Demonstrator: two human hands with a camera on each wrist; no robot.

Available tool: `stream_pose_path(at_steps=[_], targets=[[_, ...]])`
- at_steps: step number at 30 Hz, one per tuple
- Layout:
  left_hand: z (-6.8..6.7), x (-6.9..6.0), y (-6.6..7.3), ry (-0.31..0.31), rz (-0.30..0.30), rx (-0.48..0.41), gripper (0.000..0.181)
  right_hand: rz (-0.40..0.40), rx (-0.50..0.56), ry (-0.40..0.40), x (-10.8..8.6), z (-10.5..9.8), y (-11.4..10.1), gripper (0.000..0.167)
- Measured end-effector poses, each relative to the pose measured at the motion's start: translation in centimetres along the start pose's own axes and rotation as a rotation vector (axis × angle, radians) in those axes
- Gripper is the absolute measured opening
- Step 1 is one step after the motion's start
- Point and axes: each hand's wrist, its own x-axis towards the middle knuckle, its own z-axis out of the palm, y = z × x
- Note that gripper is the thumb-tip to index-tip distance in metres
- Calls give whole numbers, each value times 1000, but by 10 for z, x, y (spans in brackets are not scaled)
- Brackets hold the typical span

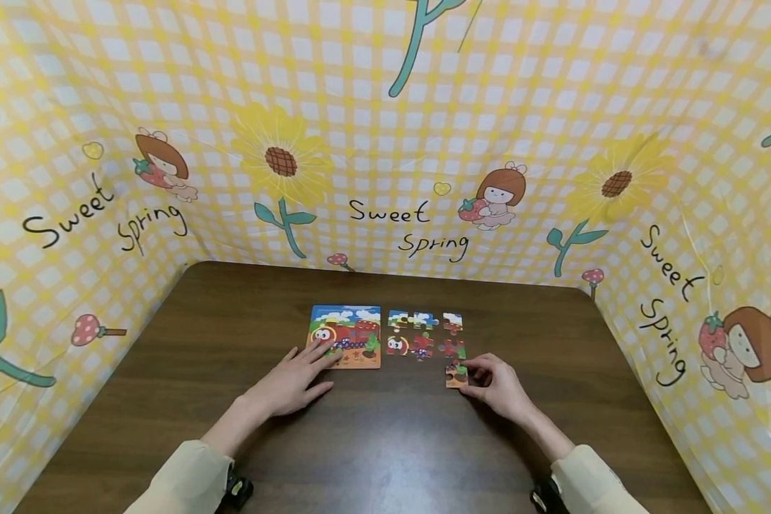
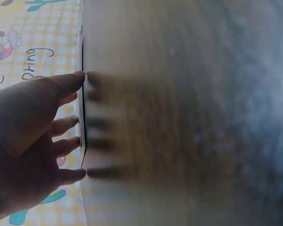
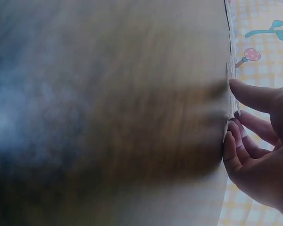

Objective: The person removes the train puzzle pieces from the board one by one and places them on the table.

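My left hand (image 1: 292,382) rests with spread fingers on the lower left of a picture card (image 1: 363,328) showing a red train, sky and sand. In the left wrist view the left hand (image 2: 26,129) has its fingertips at the table surface. To the right, my right hand (image 1: 504,389) pinches a jigsaw puzzle piece (image 1: 457,378) with green and sandy print between thumb and fingers. That piece lies just below a red and green piece (image 1: 452,348). The right wrist view shows the right hand (image 3: 264,150) low at the table, the piece seen only edge-on.
Several other jigsaw pieces lie in two rows right of the card, among them a blue-sky piece (image 1: 424,320), a corner piece (image 1: 452,322) and a piece with an eye (image 1: 396,346). A yellow checked cloth (image 1: 385,143) encloses the brown table (image 1: 385,442) at back and sides.
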Motion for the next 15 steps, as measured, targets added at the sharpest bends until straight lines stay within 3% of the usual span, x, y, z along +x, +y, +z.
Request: stream_pose_path(at_steps=[10,15], targets=[[-6,0,5,32,-18,23,62,-41,-40,-20,-2,-1,3,33],[-12,-5,2,27,-41,25,65,-23,-14,-11,-2,-2,2,32]])
